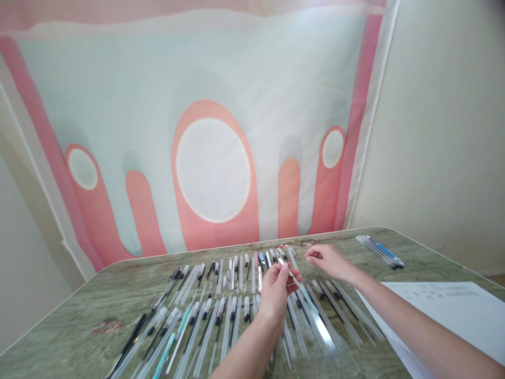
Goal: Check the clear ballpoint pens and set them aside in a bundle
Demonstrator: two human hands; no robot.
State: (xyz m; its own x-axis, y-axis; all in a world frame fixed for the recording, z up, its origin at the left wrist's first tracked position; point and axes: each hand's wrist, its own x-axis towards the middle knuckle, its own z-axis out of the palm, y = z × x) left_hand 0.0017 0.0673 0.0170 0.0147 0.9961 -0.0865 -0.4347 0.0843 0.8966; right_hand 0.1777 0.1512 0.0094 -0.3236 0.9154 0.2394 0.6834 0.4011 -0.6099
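Observation:
My left hand [276, 284] is closed over the middle of the table, thumb and fingers pinching a slim pale pen [292, 276] that slants down to the right. To its right, my right hand [325, 259] hovers above the table with thumb and fingertips pressed together. Whether anything small sits in that pinch cannot be made out. Beneath and around both hands lie pen parts in two rows: clear barrels [207, 337], dark-tipped refills and caps. A teal pen piece [164, 355] rests in the front row at the left. My left forearm hides part of this row.
A bundle of clear and blue pens [379, 251] lies at the back right. White paper sheets [445, 316] cover the right front of the green-grained table [59, 337]. Behind it hangs a pink and grey patterned cloth [158, 79].

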